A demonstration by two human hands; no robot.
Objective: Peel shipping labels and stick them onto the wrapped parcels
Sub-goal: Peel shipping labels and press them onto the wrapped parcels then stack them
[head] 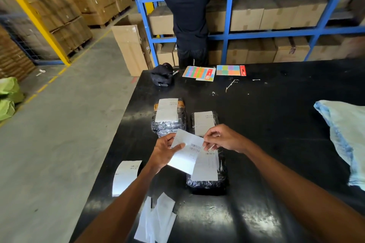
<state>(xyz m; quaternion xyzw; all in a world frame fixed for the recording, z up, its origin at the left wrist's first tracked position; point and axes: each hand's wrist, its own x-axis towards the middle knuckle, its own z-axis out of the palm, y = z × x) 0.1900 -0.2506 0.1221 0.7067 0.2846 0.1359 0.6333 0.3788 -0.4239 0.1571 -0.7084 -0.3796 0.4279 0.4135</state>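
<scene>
My left hand (165, 152) grips the left side of a white shipping label sheet (186, 154) held above the black table (276, 124). My right hand (223, 138) pinches the sheet's upper right corner by the barcode. Directly beneath lies a black wrapped parcel (207, 184) with a white label stuck on top. Two more black wrapped parcels sit farther back, one at the left (168, 127) and one at the right (214, 116), each bearing a label. A curled strip of labels (125, 176) hangs over the table's left edge.
Peeled backing papers (156, 221) lie near the front edge. A black device (162, 75), two packs of coloured stickers (199, 73) and a pale blue bag (347, 136) sit on the table. A person (189, 16) stands at the blue rack of cartons (276, 16) behind it.
</scene>
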